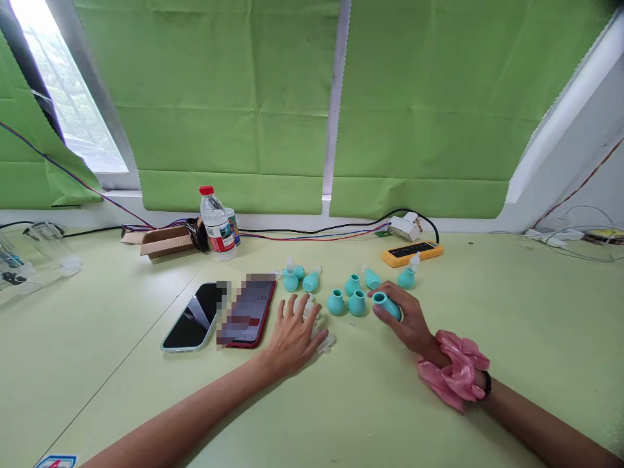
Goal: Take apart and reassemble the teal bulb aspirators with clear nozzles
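Note:
My right hand is closed around a teal rubber bulb, tilted so its round opening shows. Its pink scrunchie sits at the wrist. My left hand lies palm down with fingers spread, over and beside small clear plastic nozzles, which it partly hides. Between the hands stand several open teal bulbs, among them a front one and one beside it. Behind them are teal bulbs fitted with clear tips, such as one upright, one leaning and one tilted.
Left of my left hand lie a red-edged phone and a pale-cased phone. Along the back are a water bottle, a cardboard tray, cables and a yellow power strip. Clear plastic containers stand far left.

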{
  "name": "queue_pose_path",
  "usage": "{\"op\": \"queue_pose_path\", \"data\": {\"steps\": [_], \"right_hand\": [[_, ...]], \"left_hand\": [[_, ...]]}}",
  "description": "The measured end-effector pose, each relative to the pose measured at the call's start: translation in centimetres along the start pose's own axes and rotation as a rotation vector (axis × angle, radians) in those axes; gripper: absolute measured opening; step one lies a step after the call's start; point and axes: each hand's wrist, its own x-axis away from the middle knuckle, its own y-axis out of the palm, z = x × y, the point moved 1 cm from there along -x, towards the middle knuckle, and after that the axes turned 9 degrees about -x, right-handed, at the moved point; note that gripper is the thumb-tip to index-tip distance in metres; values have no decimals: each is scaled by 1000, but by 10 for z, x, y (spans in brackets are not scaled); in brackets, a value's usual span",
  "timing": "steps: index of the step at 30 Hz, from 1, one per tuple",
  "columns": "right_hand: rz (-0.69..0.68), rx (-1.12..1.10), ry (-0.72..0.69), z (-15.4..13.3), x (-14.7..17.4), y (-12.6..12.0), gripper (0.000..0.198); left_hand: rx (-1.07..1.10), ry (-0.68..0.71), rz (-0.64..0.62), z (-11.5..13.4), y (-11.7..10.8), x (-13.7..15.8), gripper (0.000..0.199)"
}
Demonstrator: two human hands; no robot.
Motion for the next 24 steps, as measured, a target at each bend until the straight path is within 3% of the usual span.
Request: {"op": "queue_pose_path", "data": {"steps": [6,12,15,20,24], "right_hand": [[75,137,133,44,4,-4,16],[66,159,298,59,6,-4,22],[100,138,252,57,2,-7,25],[250,177,146,50,-14,-25,26],[549,423,52,49,-21,-48,42]], "left_hand": [[83,46,-80,-3,4,2,50],[122,77,-105,-4,4,2,61],[113,102,-124,-4,4,2,62],[83,81,-89,-2,2,1,45],[77,77,-64,0,0,0,39]]}}
